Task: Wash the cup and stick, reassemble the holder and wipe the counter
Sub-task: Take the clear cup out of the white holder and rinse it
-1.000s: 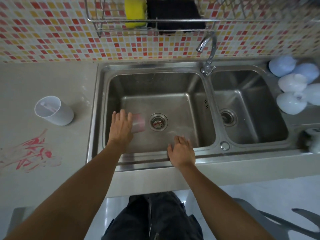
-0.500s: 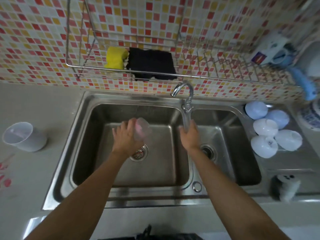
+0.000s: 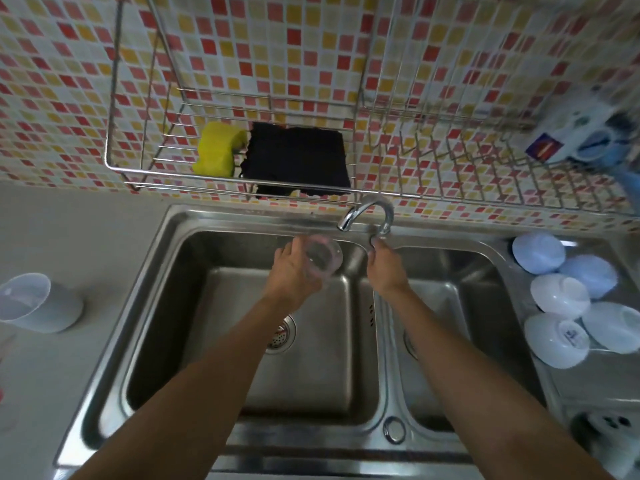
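While no water is seen at the spout yet, task is judged early: rinse not started. Cup (image 3: 323, 259), clear w/ pinkish tint, is gripped in left hand (image 3: 294, 271), fingers wrapped round its side, mouth tilted up, held over the left basin of the sink (image 3: 162, 271) just below the tap (image 3: 369, 211). Right hand (image 3: 384, 268) is at the tap base, fingertips closed on what looks like the handle; exact grip can't be told, blurred. Likely valve is abt to be opened.

Stick: not made out anywhere in view. Holder (image 3: 36, 304), white, sits on the counter (image 3: 86, 230) left of the sink, well apart from the hands, not reassembled. Something inside it can't be identified.

Wipe step not begun: yellow sponge (image 3: 216, 150) and dark cloth (image 3: 298, 161) are untouched on the wire rack (image 3: 145, 174) above. Red smear is barely visible at the far-left counter edge.

Left to do, as judged: wash cup, wash stick, reassemble, wipe.
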Available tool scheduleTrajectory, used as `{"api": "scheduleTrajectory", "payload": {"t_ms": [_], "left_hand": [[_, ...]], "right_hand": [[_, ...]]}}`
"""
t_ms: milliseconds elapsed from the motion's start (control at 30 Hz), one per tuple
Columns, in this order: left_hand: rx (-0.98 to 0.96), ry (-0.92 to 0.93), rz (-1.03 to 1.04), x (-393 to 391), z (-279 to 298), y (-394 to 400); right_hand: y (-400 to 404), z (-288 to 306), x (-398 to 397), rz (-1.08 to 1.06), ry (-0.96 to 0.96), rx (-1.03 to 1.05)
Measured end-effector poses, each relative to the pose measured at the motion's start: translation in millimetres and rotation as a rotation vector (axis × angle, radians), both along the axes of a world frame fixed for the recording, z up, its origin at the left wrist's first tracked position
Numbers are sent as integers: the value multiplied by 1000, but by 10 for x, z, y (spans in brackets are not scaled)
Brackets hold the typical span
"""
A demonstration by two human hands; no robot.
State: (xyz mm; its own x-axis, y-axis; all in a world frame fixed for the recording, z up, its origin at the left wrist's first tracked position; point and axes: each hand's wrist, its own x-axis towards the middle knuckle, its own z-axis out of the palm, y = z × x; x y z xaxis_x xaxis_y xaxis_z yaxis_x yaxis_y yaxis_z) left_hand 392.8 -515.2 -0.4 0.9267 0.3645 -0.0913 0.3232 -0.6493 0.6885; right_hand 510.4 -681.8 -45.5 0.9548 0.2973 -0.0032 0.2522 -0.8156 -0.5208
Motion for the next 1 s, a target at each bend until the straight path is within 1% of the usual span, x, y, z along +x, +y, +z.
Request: {"api": "scheduleTrajectory", "payload": {"t_ms": [100, 167, 300, 400, 500, 600, 667, 767, 833, 933, 1000], "left_hand": [[-1, -6, -28, 112, -43, -16], [5, 8, -55, 155, -76, -21], [23, -15, -12, 175, -175, -11], [26, -21, -48, 135, -251, 1], [-8, -83, -52, 75, -315, 1], [-62, -166, 9, 58, -339, -24], [-130, -152, -3, 63, -314, -50], [-174, -100, -58, 65, -309, -122], [-204, -131, -23, 74, -296, -170], [-257, -173, 98, 111, -306, -162], [-261, -162, 119, 115, -312, -126]], "right_hand": [[9, -22, 57, 116, 8, -150], [9, -32, 99, 151, 17, -177], [17, -33, 126, 189, 13, -167], [23, -38, 142, 188, 6, -164], [21, -50, 148, 176, 0, -152], [22, -57, 137, 158, -4, -145], [29, -49, 133, 148, -1, -141], [23, -46, 141, 131, 13, -130], [18, -45, 133, 129, 13, -119], [16, -44, 124, 122, 22, -82], [18, -43, 114, 115, 20, -68]]}}
